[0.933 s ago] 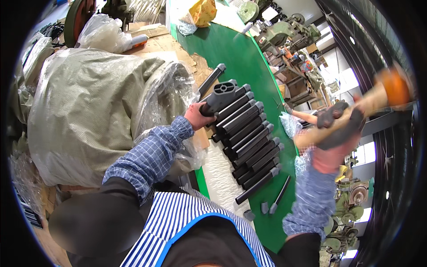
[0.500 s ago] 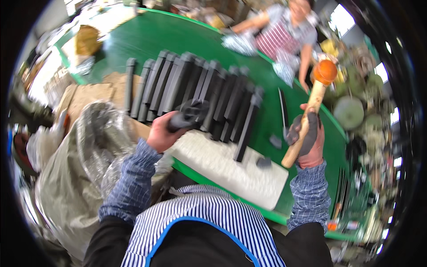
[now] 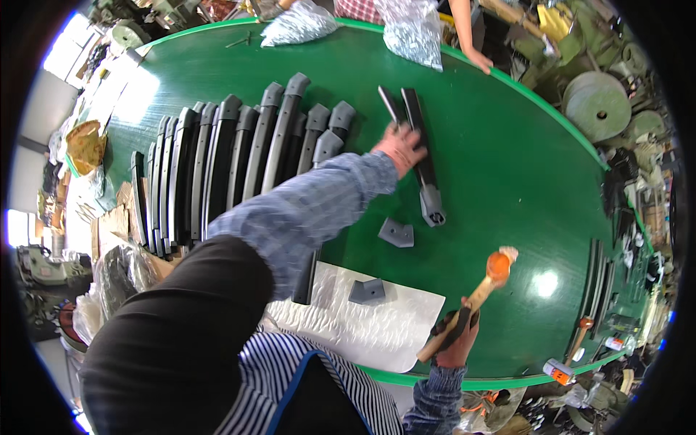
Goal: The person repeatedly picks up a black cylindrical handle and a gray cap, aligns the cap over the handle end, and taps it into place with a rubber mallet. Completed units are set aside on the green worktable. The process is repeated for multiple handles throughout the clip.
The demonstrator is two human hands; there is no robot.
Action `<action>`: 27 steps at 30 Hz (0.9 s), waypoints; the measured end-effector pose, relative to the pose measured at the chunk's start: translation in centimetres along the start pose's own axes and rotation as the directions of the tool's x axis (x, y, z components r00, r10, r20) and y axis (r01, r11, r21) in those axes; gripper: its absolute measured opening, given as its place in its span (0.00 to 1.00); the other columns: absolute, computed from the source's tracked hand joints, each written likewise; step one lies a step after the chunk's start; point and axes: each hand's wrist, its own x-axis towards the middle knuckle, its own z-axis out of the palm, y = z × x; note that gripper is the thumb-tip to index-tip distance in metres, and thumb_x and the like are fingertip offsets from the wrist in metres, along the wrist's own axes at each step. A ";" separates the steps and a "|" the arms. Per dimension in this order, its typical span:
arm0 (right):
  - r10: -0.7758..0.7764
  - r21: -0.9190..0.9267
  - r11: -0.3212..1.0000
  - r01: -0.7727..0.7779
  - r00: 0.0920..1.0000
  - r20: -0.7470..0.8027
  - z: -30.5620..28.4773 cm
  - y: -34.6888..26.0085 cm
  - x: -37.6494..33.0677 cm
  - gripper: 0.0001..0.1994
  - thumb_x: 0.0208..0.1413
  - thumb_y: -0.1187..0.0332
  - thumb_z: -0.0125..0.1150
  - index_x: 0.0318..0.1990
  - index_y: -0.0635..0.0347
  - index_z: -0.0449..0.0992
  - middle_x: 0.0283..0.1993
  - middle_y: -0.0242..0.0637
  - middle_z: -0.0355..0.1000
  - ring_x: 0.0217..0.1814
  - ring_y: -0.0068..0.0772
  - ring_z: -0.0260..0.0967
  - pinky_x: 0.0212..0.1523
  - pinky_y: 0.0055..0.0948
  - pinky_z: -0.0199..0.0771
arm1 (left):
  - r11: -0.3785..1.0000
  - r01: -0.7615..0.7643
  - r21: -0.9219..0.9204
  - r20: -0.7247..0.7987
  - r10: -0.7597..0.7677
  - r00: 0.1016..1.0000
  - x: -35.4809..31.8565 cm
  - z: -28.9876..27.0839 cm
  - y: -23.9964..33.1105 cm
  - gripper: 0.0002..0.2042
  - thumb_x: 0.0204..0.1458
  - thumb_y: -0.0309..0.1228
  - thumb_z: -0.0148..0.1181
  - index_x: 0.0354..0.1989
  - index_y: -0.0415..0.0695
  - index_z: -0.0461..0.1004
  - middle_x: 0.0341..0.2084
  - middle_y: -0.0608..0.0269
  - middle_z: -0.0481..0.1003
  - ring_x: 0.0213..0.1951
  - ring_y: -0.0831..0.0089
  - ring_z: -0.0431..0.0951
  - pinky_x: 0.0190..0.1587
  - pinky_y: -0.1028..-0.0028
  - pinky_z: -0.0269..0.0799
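Note:
My left hand (image 3: 400, 148) is stretched far forward, fingers spread and slightly blurred, over the table. It lies between a shorter black bar (image 3: 390, 105), whose near end is hidden behind the hand, and a long black bar (image 3: 414, 116) with a grey angled cap (image 3: 432, 207) on its near end. My right hand (image 3: 460, 339), dark covering on some fingers, is closed around the wooden handle of a mallet (image 3: 478, 293) with an orange head. One loose grey angled cap (image 3: 396, 233) rests on the green surface, and another cap (image 3: 367, 291) sits on the white padded sheet (image 3: 406, 319).
A row of capped black bars (image 3: 217, 159) fills the left of the round green table (image 3: 507, 174). Across it, a person's arm (image 3: 464, 32) rests beside bags of small parts (image 3: 409, 32). At right are dark strips (image 3: 596, 283), another mallet (image 3: 582, 333) and a can (image 3: 558, 372).
My left hand has swung forward and right, away from the row; the capped end it held is out of it. My right hand has lowered the mallet toward the near edge. The view has shifted.

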 end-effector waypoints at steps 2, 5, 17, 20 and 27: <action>0.035 0.065 0.997 -0.043 0.993 0.114 1.8 -0.3 1.9 0.17 0.62 0.58 0.58 0.54 0.52 0.67 0.24 0.27 0.63 0.17 0.23 0.63 0.16 0.27 0.68 | 0.967 0.222 -0.125 -0.173 -0.242 0.955 -3.3 0.4 -1.4 0.25 0.51 0.37 0.58 0.61 0.56 0.68 0.64 0.49 0.61 0.66 0.47 0.57 0.65 0.43 0.51; 0.000 0.055 0.998 -0.021 0.937 0.348 4.7 -0.8 4.4 0.20 0.62 0.64 0.58 0.59 0.56 0.66 0.24 0.30 0.64 0.18 0.23 0.63 0.18 0.26 0.68 | 0.865 0.453 -0.218 -0.239 -0.497 0.834 -12.5 -1.2 -0.9 0.39 0.44 0.42 0.69 0.66 0.47 0.60 0.62 0.41 0.57 0.63 0.42 0.56 0.66 0.51 0.56; -0.291 0.106 0.715 -0.691 -0.156 0.944 11.6 -1.2 -5.2 0.23 0.58 0.71 0.59 0.58 0.63 0.59 0.16 0.30 0.60 0.09 0.20 0.57 0.09 0.22 0.61 | 0.249 0.572 -0.782 0.272 -0.689 0.671 -25.3 -3.4 1.2 0.42 0.39 0.32 0.70 0.64 0.35 0.55 0.46 0.38 0.74 0.49 0.48 0.77 0.55 0.61 0.72; -0.264 0.065 0.787 -0.614 -0.239 0.934 12.4 -0.9 -10.1 0.22 0.57 0.71 0.61 0.56 0.65 0.61 0.16 0.31 0.60 0.09 0.20 0.58 0.10 0.22 0.62 | 0.079 0.276 -0.958 0.128 -0.742 0.657 -31.2 -7.3 -0.3 0.40 0.41 0.32 0.72 0.62 0.34 0.57 0.43 0.43 0.76 0.45 0.61 0.79 0.52 0.65 0.74; -0.088 -0.057 0.899 -0.435 -0.307 0.948 16.1 2.1 -20.3 0.23 0.52 0.74 0.64 0.54 0.68 0.63 0.16 0.33 0.60 0.09 0.22 0.56 0.11 0.23 0.59 | 0.040 -0.034 -0.999 -0.048 -0.959 0.278 -53.7 -13.6 -8.6 0.29 0.54 0.20 0.62 0.64 0.34 0.59 0.48 0.56 0.74 0.45 0.73 0.75 0.50 0.74 0.73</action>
